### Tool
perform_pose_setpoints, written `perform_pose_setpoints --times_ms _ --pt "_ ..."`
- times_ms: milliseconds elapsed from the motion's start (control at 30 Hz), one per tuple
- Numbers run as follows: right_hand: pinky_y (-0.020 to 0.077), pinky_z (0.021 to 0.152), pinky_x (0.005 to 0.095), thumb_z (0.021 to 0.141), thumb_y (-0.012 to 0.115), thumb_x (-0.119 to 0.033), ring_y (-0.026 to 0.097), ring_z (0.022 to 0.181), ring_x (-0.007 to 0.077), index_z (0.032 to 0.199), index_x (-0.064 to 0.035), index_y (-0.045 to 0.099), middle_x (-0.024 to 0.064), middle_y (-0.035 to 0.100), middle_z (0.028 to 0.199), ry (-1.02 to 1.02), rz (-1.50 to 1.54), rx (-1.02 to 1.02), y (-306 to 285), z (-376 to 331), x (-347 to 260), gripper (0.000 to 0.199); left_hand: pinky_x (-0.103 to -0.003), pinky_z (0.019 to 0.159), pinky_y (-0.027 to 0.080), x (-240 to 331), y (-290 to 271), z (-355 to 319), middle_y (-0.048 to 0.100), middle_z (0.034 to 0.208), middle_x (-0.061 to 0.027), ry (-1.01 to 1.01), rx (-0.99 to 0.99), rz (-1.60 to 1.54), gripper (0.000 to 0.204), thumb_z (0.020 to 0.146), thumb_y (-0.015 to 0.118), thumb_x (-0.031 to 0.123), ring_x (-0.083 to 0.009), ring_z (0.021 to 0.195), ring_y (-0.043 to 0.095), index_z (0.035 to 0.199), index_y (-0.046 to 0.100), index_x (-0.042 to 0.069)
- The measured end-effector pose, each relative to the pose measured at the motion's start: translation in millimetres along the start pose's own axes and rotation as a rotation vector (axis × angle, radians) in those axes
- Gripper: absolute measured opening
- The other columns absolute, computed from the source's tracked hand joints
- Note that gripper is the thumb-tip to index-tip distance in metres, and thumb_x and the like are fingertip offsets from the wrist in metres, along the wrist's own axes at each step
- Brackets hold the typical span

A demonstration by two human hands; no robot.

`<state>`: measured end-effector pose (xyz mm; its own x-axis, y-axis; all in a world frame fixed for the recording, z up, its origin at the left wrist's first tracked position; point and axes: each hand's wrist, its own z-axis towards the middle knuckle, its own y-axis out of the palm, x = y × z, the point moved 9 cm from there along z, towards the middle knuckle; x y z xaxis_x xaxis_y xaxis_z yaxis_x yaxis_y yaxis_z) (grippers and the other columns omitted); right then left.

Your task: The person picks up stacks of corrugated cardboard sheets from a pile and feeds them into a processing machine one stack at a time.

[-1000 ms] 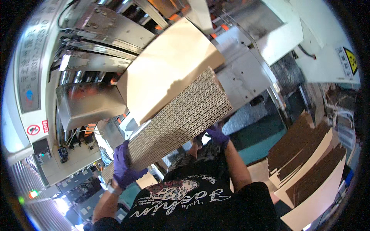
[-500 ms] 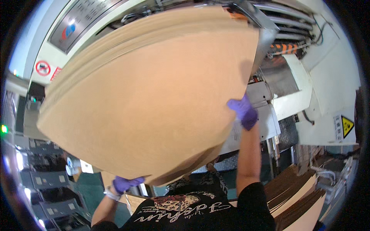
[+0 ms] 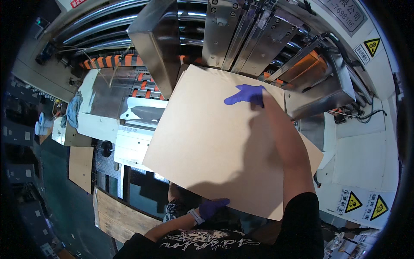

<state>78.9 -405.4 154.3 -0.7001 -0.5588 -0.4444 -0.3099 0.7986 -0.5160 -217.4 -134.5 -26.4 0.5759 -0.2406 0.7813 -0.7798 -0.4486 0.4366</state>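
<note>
A stack of tan cardboard sheets (image 3: 207, 129) lies on the feed side of a machine, between two metal side guides. My right hand (image 3: 248, 95), in a purple glove, rests flat on the top sheet near its far edge, fingers stretched out. At the near edge, my left hand (image 3: 213, 208), also gloved in purple, is closed on the cardboard. Part of its fingers are hidden under the sheet. The right corner of a lower sheet (image 3: 317, 156) sticks out beyond the top one.
Metal guides stand at the left (image 3: 157, 47) and right (image 3: 323, 97) of the stack. Steel rollers (image 3: 103, 23) run behind. A white machine ledge (image 3: 133, 142) is at left, with a wooden pallet (image 3: 123, 216) on the floor below. Warning signs (image 3: 362, 205) mark the right panel.
The cardboard stack has come down from a raised, tilted position onto the machine. My right hand has moved from its side edge to flat on top; my view has turned right.
</note>
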Motion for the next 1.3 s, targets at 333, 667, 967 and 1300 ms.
perform_pose_setpoints --times_ms 333,667,967,1300 --pt "0.0327 0.104 0.0388 0.059 0.072 -0.068 0.038 0.129 0.0265 0.129 -0.0074 0.052 0.0119 0.038 0.142 -0.173 -0.429 -0.321 19.4 130.1 -47.8 0.096 -0.035 0.086 0.048 60.7 -10.9 55.3 0.064 0.106 -0.0122 0.494 0.322 0.806 0.028 0.084 0.064 0.014 -0.0271 0.097 0.06 0.112 0.061 0.009" --pt "0.0347 0.1 0.0432 0.083 0.057 -0.052 0.052 0.109 0.034 0.129 -0.0058 0.045 0.0173 0.056 0.118 -0.967 -0.093 0.615 -1.5 94.9 -44.0 0.066 -0.038 0.094 0.046 73.5 -67.2 178.0 0.059 0.113 -0.0101 0.034 0.259 -1.003 0.029 0.089 0.058 0.016 -0.0228 0.105 0.057 0.114 0.054 0.002" --pt "0.0455 0.093 0.038 0.092 0.055 -0.028 0.057 0.105 0.0253 0.124 -0.0035 0.05 0.0137 0.058 0.116 -0.43 0.908 -0.055 226.3 -17.5 281.6 0.041 -0.042 0.1 0.041 18.0 -87.1 224.0 0.053 0.122 -0.0104 -0.023 0.221 -0.889 0.034 0.092 0.053 0.016 -0.0259 0.113 0.052 0.123 0.048 0.002" --pt "0.0315 0.108 0.0471 0.088 0.06 -0.036 0.04 0.123 0.0321 0.134 -0.0045 0.034 0.0162 0.04 0.134 -0.127 2.255 -0.062 239.1 74.2 300.6 0.061 -0.044 0.107 0.031 91.8 -183.1 168.1 0.04 0.138 -0.0129 0.07 0.283 -0.873 0.063 0.091 0.047 0.049 -0.029 0.128 0.037 0.138 0.034 0.009"
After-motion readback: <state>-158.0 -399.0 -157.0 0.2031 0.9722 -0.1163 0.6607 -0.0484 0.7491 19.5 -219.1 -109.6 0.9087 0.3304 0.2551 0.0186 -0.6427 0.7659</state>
